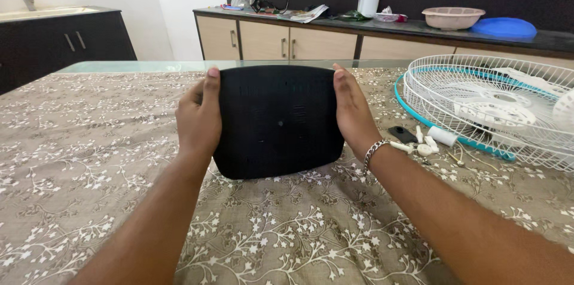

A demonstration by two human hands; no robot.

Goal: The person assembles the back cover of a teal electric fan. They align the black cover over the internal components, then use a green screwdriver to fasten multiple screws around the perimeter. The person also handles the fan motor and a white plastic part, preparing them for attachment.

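- While it stands on its lower edge on the table, a black plastic cover is held up between two hands.
- The left hand grips the left side of the black plastic cover, with the thumb up near the top corner.
- The right hand grips the right side the same way, and a silver bracelet sits on that wrist.
- The black plastic cover is wide, with round corners, and its flat face looks at the camera.
- Under it lies a brown tablecloth with small white flowers and twigs.
- To the right, a white wire fan guard with a blue rim lies flat on the tablecloth, well apart from the cover.
- Just beside the fan guard are some small white parts and one small black piece, near the right wrist.
- Far behind, a counter holds a pink bowl and a blue lid.
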